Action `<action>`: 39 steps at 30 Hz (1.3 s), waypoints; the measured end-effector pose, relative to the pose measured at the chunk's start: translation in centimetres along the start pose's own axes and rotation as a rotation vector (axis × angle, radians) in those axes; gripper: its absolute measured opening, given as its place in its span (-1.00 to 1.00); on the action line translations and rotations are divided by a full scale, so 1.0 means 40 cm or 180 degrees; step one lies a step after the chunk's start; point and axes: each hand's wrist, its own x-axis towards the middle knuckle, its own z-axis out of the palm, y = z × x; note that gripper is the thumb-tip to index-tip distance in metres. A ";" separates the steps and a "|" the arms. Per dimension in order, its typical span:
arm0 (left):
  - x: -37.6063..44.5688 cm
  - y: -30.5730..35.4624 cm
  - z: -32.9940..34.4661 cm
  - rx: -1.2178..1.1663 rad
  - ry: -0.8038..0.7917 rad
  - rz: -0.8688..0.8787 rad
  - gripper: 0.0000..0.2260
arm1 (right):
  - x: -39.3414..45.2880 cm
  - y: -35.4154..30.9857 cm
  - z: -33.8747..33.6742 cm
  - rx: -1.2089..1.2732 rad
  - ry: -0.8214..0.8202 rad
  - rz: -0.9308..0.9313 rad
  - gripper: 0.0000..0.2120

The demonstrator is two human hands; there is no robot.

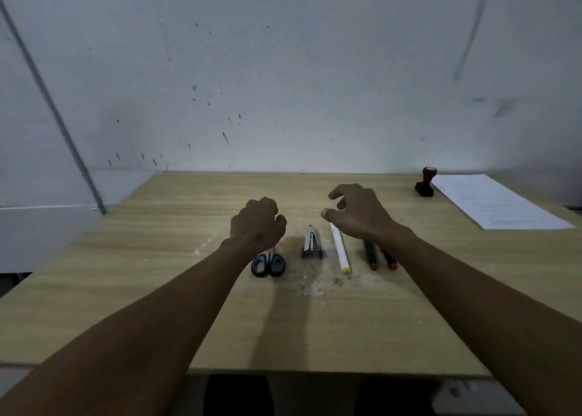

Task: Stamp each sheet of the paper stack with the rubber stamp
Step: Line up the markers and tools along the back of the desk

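Stamp (425, 182) beside paper stack (494, 203); scissors (268, 264), pens (379, 256) nearer.

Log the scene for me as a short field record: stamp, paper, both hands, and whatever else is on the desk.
stamp: rubber stamp upright at far right, untouched
paper: paper stack flat, just right of the stamp
left hand: loosely closed, holding nothing, above the scissors
right hand: open, fingers curled, empty
other items: stapler, white marker, two red-tipped pens
surface: wooden desk
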 end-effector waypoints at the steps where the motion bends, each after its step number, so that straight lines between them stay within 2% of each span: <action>1: -0.009 -0.007 0.002 0.0057 -0.0021 -0.0051 -0.73 | -0.005 0.002 0.008 0.0008 -0.0020 0.0026 -0.56; 5: -0.023 -0.038 0.040 0.0260 -0.0118 -0.0340 -0.80 | -0.018 0.008 0.048 -0.0050 -0.0158 0.0124 -0.61; 11: -0.008 -0.045 0.077 0.0340 -0.0260 -0.0521 -0.72 | 0.002 0.012 0.116 -0.0219 -0.0339 0.0249 -0.68; 15: 0.009 -0.040 0.096 0.0497 -0.0351 -0.0640 -0.63 | 0.014 0.002 0.156 -0.0440 -0.0154 0.0357 -0.71; 18: 0.020 -0.036 0.113 0.0519 -0.0310 -0.0714 -0.78 | 0.018 -0.005 0.175 -0.0735 -0.0145 0.0365 -0.67; 21: 0.029 -0.033 0.125 0.0387 -0.0258 -0.0726 -0.91 | 0.022 -0.007 0.194 -0.0907 -0.0122 0.0333 -0.65; 25: 0.035 -0.035 0.138 0.0266 -0.0200 -0.0698 -0.79 | 0.035 -0.007 0.226 -0.0885 0.0004 0.0381 -0.74; 33: 0.060 -0.071 0.140 -0.0121 -0.0033 -0.0583 -0.78 | 0.055 -0.003 0.247 -0.0658 0.0077 0.0482 -0.74; 39: 0.103 -0.137 0.118 -0.0599 0.0138 -0.0777 -0.78 | 0.073 -0.020 0.264 -0.0329 0.0110 0.0514 -0.77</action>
